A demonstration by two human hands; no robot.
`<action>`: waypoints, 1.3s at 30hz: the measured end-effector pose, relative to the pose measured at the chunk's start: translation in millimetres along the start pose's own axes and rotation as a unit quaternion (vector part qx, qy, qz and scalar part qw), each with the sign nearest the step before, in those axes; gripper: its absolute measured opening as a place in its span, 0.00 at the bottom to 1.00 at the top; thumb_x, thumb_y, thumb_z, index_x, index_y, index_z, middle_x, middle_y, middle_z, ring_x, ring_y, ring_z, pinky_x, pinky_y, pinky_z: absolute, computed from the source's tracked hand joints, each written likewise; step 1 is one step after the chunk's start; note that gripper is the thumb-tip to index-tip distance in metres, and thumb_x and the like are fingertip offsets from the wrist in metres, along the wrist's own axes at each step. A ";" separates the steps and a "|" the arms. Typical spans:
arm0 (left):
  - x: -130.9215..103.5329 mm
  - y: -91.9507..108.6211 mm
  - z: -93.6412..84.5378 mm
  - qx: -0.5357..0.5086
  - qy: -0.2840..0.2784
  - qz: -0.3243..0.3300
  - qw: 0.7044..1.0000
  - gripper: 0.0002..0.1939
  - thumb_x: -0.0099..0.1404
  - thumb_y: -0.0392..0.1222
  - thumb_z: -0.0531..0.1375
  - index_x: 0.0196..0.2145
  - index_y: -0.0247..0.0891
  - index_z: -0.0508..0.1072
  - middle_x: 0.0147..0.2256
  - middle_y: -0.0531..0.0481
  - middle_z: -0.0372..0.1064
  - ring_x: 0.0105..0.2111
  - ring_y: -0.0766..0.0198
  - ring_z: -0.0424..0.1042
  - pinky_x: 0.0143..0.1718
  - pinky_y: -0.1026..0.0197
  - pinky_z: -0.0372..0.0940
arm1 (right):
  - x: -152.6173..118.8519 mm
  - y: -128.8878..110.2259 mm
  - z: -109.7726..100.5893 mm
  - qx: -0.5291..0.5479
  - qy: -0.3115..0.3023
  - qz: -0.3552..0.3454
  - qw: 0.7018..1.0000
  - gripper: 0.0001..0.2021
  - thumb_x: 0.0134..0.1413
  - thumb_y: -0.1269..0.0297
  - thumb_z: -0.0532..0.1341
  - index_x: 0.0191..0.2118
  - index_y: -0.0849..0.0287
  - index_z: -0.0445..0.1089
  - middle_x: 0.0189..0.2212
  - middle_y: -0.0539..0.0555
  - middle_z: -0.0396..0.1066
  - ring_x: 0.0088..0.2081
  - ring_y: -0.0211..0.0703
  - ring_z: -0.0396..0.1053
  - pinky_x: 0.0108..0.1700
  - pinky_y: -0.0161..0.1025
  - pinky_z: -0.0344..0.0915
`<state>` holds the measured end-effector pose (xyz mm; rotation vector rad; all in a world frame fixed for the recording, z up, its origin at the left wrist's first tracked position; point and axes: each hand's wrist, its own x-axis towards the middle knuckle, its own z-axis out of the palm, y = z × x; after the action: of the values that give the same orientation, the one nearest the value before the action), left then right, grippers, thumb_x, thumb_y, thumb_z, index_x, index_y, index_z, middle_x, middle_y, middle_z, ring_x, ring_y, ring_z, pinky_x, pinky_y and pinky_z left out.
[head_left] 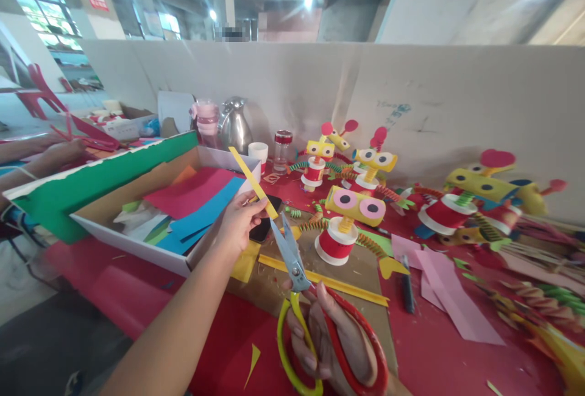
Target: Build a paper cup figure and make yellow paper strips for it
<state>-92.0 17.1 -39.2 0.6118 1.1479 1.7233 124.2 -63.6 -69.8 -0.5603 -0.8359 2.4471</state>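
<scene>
Between the thumb and fingers of my left hand (pixel 241 219) is a narrow yellow paper strip (pixel 249 176), slanting up to the left. My right hand (pixel 326 329) grips a pair of scissors (pixel 295 271) with one yellow-green and one red handle loop. Their blades are parted, and the tips are close to the strip's lower end; whether they touch it I cannot tell. Below the blades, a long folded yellow paper strip (pixel 338 286) lies on a brown cardboard sheet (pixel 278 298). Just behind stands a paper-cup figure (pixel 337 242) with a yellow tube head and coiled paper arms.
A white box (pixel 132 253) with coloured paper sheets is at left, beside a dark phone (pixel 260 230). More cup figures (pixel 445 213) stand behind and at right. Pink paper pieces (pixel 457 298) and a black marker (pixel 407 286) lie on the red table. Another person's hands (pixel 59 158) are far left.
</scene>
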 end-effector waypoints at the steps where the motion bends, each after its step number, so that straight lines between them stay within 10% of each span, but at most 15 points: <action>1: 0.1 -0.2 -0.2 0.001 0.001 0.000 1.000 0.20 0.46 0.36 0.71 0.39 0.36 0.75 0.28 0.49 0.76 0.22 0.70 0.72 0.20 0.71 0.54 | 0.0 -0.3 0.1 0.001 -0.002 0.002 1.000 0.30 0.56 0.39 0.57 0.55 0.56 0.58 0.23 0.48 0.66 0.15 0.32 0.59 0.12 0.26 0.49; 39: -7.3 2.5 4.3 0.052 -0.095 0.020 0.994 0.28 0.43 0.40 0.74 0.43 0.32 0.73 0.21 0.55 0.67 0.21 0.70 0.65 0.23 0.68 0.56 | 1.2 6.9 -5.6 -0.026 0.000 -0.057 0.998 0.25 0.60 0.40 0.54 0.50 0.56 0.61 0.23 0.45 0.63 0.13 0.27 0.53 0.13 0.26 0.45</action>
<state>-86.6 12.1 -34.5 0.8481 1.1014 1.6083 123.9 -65.1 -78.5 -0.5169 -0.9098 2.3288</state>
